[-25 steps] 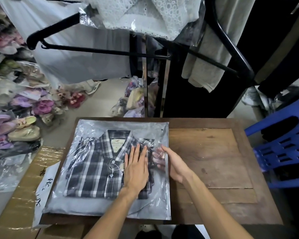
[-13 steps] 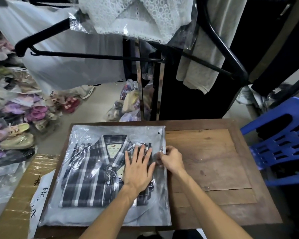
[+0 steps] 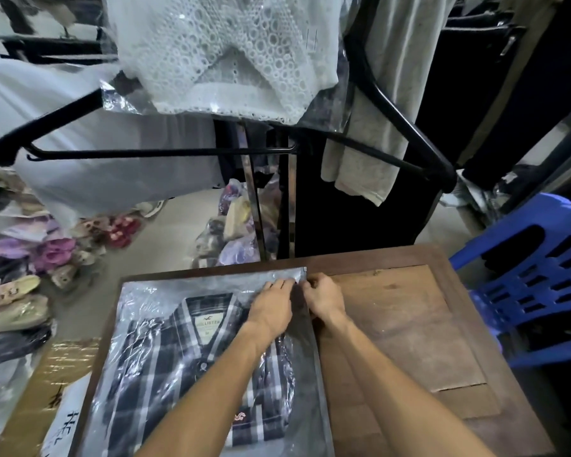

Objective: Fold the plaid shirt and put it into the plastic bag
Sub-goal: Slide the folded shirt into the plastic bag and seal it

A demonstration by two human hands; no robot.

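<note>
The folded dark plaid shirt (image 3: 165, 367) lies inside a clear plastic bag (image 3: 152, 291) on the left half of the wooden table (image 3: 406, 328), collar label facing up. Both hands are at the bag's far right corner. My left hand (image 3: 272, 308) lies on the bag with its fingertips at the top edge. My right hand (image 3: 323, 296) has its fingers curled and pinches the bag's right edge just below the corner. My forearms cover part of the shirt's right side.
A blue plastic chair (image 3: 534, 288) stands right of the table. Black hangers (image 3: 165, 153) with white and grey garments hang low over the far edge. Bagged shoes (image 3: 23, 285) pile up on the floor at left. A taped cardboard box (image 3: 47, 384) sits beside the table's left edge.
Both hands have slid from the middle of the bag up to its far right corner. My left hand was pressing flat on the shirt; now its fingertips reach the bag's top edge.
</note>
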